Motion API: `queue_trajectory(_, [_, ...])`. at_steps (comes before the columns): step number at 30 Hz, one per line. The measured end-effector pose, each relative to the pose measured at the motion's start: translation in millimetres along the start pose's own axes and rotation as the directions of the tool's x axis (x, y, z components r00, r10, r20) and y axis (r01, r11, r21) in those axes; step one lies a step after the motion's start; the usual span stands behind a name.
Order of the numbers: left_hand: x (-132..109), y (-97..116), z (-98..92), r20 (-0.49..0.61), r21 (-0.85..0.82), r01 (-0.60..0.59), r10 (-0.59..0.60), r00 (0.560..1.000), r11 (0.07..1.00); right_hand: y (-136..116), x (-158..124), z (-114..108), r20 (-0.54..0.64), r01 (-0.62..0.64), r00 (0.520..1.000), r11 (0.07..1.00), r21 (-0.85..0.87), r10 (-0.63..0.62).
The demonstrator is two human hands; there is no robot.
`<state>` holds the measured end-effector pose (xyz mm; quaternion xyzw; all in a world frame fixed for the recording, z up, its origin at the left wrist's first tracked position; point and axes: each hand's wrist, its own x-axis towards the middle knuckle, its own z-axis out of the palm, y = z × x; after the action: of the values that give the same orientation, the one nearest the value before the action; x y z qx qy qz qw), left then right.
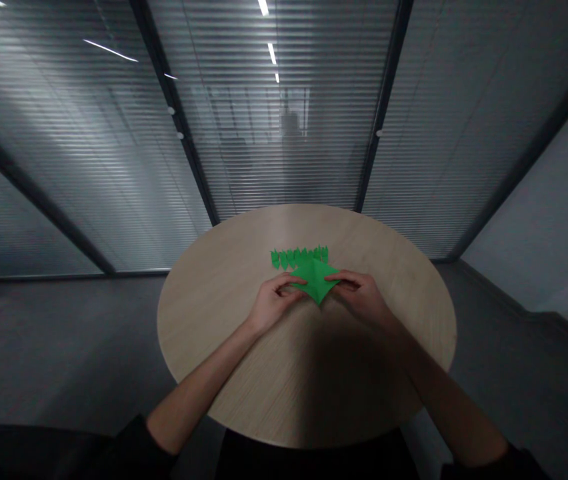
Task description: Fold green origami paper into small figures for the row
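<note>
Pinching creased green paper diamond (317, 280) in near-closed left hand (275, 302) and right hand (362, 295), with small pointed green pieces (291, 258) beyond.

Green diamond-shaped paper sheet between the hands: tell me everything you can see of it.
The bright green, diamond-shaped sheet looks like thin paper, with a crease down its middle and one corner pointing toward the person. The bare left hand holds its left corner; the bare right hand holds its right. It is over the round, pale wood-grain table, just nearer the person than the row of small green folded pieces. Whether it touches the tabletop is unclear.
</note>
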<state>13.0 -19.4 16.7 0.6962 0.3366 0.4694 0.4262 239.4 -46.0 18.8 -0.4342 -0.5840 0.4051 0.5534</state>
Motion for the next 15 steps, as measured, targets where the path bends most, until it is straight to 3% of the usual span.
queue_trajectory(6, [-0.6, -1.6, -1.4, 0.056, 0.07, 0.021, -0.025, 0.998, 0.997, -2.8, -2.1, -2.1, 0.046, -0.016, 0.999, 1.0, -0.02, 0.017])
queue_trajectory(15, [-1.6, 4.4, -0.8, -0.102, 0.141, -0.001, 0.016, 0.995, 0.99, -5.8, -1.9, -0.5, -0.011, -0.079, 0.997, 0.993, -0.084, 0.078])
